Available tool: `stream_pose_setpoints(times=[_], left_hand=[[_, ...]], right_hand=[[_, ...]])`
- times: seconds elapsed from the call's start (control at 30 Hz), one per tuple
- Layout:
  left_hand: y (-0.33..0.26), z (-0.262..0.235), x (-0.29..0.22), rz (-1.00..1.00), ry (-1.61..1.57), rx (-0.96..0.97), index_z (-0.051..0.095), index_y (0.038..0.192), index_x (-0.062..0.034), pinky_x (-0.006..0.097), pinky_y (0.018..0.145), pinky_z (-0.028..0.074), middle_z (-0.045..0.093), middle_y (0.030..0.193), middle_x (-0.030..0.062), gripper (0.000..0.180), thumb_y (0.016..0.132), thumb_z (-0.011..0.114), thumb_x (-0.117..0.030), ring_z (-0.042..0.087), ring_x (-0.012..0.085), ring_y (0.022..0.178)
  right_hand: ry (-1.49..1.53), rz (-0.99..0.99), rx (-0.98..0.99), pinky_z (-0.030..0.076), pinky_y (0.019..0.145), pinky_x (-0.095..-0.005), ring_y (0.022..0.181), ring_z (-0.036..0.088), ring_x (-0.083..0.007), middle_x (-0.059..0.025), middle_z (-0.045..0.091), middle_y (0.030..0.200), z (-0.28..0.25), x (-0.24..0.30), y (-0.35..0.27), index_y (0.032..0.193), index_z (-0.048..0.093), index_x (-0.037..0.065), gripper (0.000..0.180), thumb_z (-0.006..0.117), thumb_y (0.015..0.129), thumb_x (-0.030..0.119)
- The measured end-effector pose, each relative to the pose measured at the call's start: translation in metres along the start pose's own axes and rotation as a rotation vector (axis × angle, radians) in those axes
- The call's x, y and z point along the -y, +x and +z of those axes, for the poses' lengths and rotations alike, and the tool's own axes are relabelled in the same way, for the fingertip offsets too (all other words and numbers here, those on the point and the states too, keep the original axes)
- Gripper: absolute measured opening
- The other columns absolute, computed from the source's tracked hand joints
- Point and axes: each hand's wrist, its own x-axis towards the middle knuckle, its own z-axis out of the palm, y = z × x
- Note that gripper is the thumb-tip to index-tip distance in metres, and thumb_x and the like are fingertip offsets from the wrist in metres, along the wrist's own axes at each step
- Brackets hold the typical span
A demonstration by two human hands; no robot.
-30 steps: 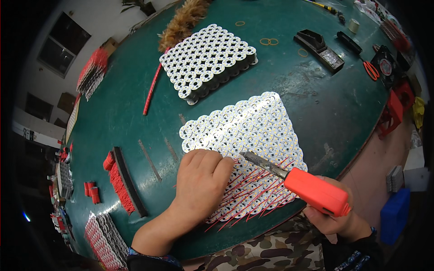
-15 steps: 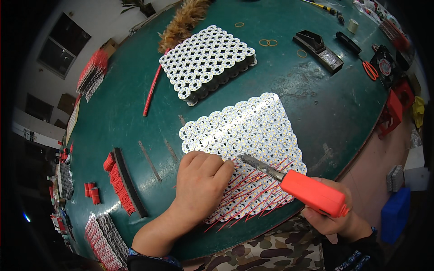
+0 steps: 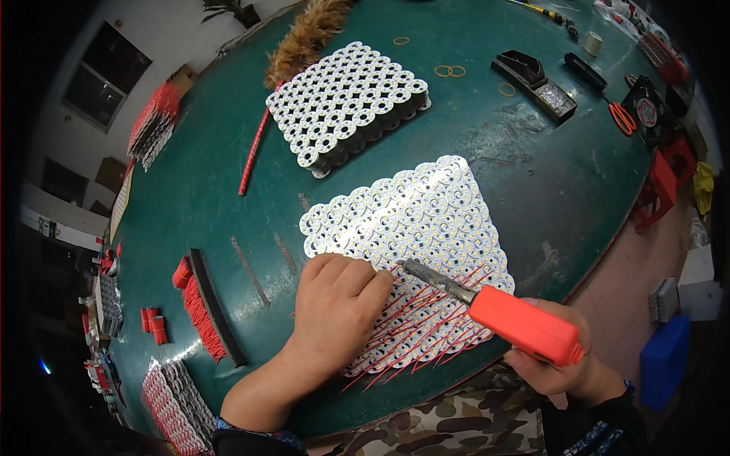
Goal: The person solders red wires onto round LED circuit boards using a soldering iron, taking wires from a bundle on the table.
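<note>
My right hand [image 3: 566,353] is wrapped round the orange-red handle of a soldering iron [image 3: 525,323]. The iron's dark tip touches or hovers just over a white LED circuit-board panel [image 3: 411,205] made of joined round discs. Beside the tip, my left hand [image 3: 334,308] is closed, its fingertips pinched low against the panel. Short red ends show on both sides of this fist, so it grips a thin red wire [image 3: 292,314]; most of it is hidden. Several red wires [image 3: 414,342] lie slantwise across the panel's near rows, some poking past its edge.
A thick stack of similar panels [image 3: 346,106] stands farther back beside a feather duster [image 3: 304,42]. On the left lie a bundle of cut red wires [image 3: 201,319], a dark strip [image 3: 217,308] and wired boards [image 3: 179,403]. A black solder box [image 3: 536,87] and orange-handled scissors [image 3: 622,119] are at far right.
Both hands and the iron keep nearly the same place on the panel. The whole view has shifted very slightly.
</note>
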Motion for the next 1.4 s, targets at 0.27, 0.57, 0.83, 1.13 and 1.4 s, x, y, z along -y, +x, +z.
stream_pose_setpoints(times=[0.27, 0.57, 0.83, 1.13, 1.4], left_hand=[[0.002, -0.002, -0.003, -0.025, -0.015, 0.005, 0.071, 0.093, -0.0081, 0.042, 0.081, 0.047, 0.063, 0.081, 0.0034, 0.019, 0.075, 0.066, -0.008, 0.063, 0.0244, 0.081], [0.002, -0.002, -0.004, -0.028, -0.01, 0.016, 0.071, 0.093, -0.0083, 0.041, 0.08, 0.046, 0.062, 0.081, 0.0032, 0.019, 0.076, 0.066, -0.008, 0.062, 0.0243, 0.082], [0.001, -0.002, -0.004, -0.033, -0.005, 0.026, 0.071, 0.094, -0.0086, 0.041, 0.08, 0.046, 0.062, 0.081, 0.0029, 0.019, 0.075, 0.065, -0.008, 0.062, 0.0243, 0.081], [-0.001, 0.001, -0.004, -0.065, -0.065, -0.019, 0.069, 0.094, -0.0081, 0.042, 0.078, 0.048, 0.063, 0.085, 0.0047, 0.024, 0.071, 0.067, -0.002, 0.062, 0.0269, 0.084], [0.0, 0.003, -0.008, -0.033, -0.101, -0.049, 0.069, 0.094, -0.0074, 0.043, 0.077, 0.048, 0.063, 0.084, 0.0057, 0.027, 0.068, 0.071, 0.002, 0.062, 0.0281, 0.081]], right_hand=[[0.037, 0.011, 0.014, 0.059, 0.07, -0.0354, 0.081, 0.074, -0.0306, -0.0208, 0.072, 0.103, 0.0, 0.001, 0.002, 0.127, 0.055, -0.006, 0.06, 0.081, 0.074, 0.0], [0.045, -0.016, 0.003, 0.059, 0.069, -0.0351, 0.079, 0.074, -0.0306, -0.0214, 0.072, 0.104, 0.0, 0.0, 0.001, 0.127, 0.055, -0.006, 0.059, 0.081, 0.073, -0.001], [0.043, 0.03, -0.03, 0.058, 0.069, -0.0354, 0.078, 0.074, -0.0305, -0.0194, 0.072, 0.099, -0.003, 0.001, -0.005, 0.126, 0.057, -0.005, 0.059, 0.082, 0.074, 0.0], [-0.046, -0.002, -0.014, 0.058, 0.068, -0.0354, 0.076, 0.074, -0.0301, -0.0168, 0.073, 0.097, -0.01, 0.004, -0.007, 0.13, 0.054, -0.004, 0.064, 0.082, 0.073, 0.0], [0.002, 0.036, -0.011, 0.058, 0.068, -0.0354, 0.076, 0.074, -0.0284, -0.0154, 0.073, 0.096, -0.013, 0.002, -0.016, 0.131, 0.054, -0.004, 0.065, 0.081, 0.072, -0.001]])
